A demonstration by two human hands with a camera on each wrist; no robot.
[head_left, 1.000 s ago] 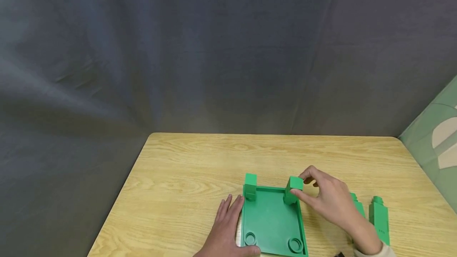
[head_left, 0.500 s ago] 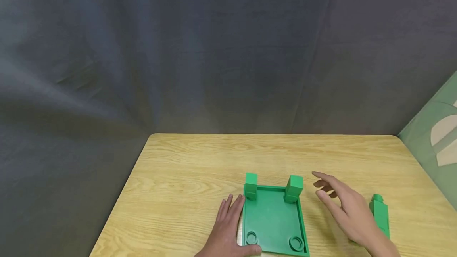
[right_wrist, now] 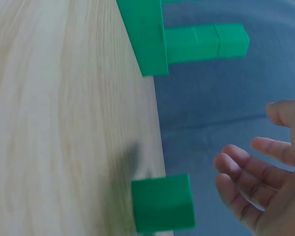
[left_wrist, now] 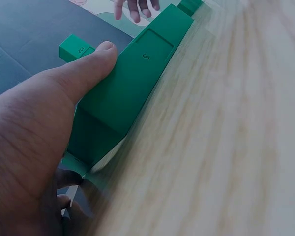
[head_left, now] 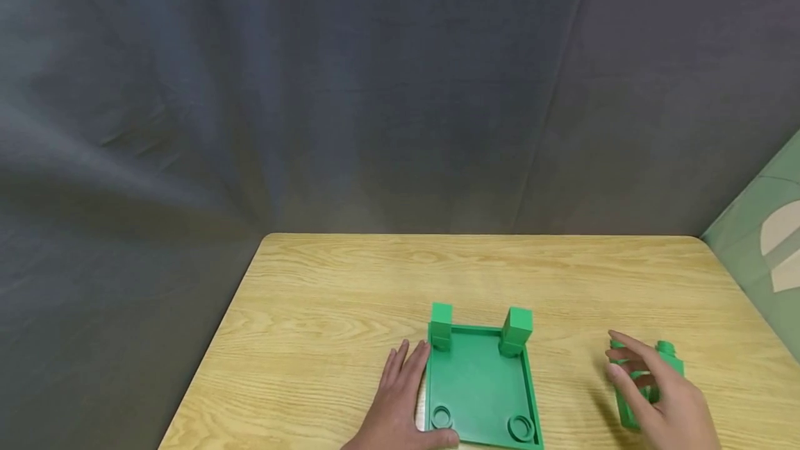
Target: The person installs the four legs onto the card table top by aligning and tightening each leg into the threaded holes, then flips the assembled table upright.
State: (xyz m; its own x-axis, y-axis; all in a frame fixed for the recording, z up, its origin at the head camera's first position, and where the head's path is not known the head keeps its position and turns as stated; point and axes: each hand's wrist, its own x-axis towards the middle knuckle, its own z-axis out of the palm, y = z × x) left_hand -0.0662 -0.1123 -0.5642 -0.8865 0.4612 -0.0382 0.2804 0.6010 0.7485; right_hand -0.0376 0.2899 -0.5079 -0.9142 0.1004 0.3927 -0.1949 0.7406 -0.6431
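A green square panel point(head_left: 478, 380) with a raised rim lies on the table. Two blocky green leg-like posts stand upright at its far corners, a left post point(head_left: 441, 321) and a right post point(head_left: 517, 328). Ring sockets point(head_left: 521, 427) show at the near corners. My left hand point(head_left: 394, 394) rests against the panel's left side, fingers straight, its thumb point(left_wrist: 96, 64) along the near wall. To the right, my right hand point(head_left: 671, 401) hovers with loosely bent fingers, holding nothing. Beneath it are two loose green posts point(head_left: 671, 358) with round necks, partly hidden by the hand.
The wooden table point(head_left: 337, 283) ends at a dark grey cloth point(head_left: 400, 103) behind and to the left. A patterned green cloth point(head_left: 769, 235) hangs at the right side.
My right hand has let go of the panel's far right post and moved right, over the loose posts. My left hand stays beside the panel.
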